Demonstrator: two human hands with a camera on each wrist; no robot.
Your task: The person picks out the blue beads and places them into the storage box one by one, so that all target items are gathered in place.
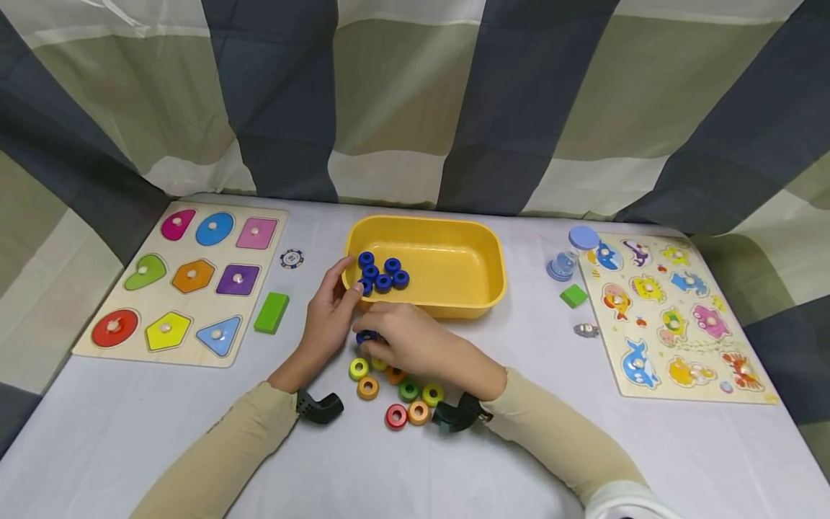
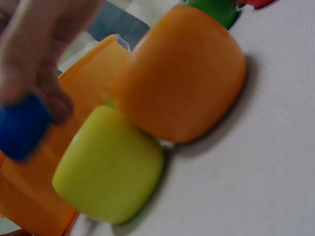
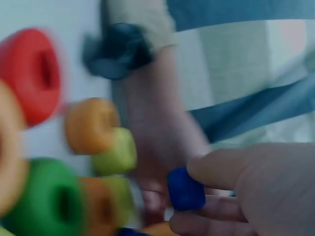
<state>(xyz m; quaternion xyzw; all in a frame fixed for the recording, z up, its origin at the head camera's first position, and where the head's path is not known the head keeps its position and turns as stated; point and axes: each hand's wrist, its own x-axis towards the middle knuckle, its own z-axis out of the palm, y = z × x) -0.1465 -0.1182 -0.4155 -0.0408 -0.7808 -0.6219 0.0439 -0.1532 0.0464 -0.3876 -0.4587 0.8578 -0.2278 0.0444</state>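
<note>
You seem to be partway through gathering the blue pieces: a small glossy blue ring [image 3: 186, 189] is pinched between the thumb and fingers of your right hand [image 1: 405, 333], just below the near wall of the yellow plastic rectangular tray [image 1: 454, 311] at the centre of the head view. More blue rings [image 1: 383, 282] sit bunched in the tray's left end. The next move probably calls for lifting over that near rim and letting go beside the bunch, without knocking the red ring [image 1: 396, 425], orange ring [image 1: 368, 396] and other coloured rings loose on the counter [image 1: 311, 468] at lower centre.

Your right forearm slants in from the lower right, palm turned down, fingers pointing left. Your left hand [image 1: 328, 313] grips the tray's left near corner, thumb over the rim and fingers outside, apparently steadying it.
</note>
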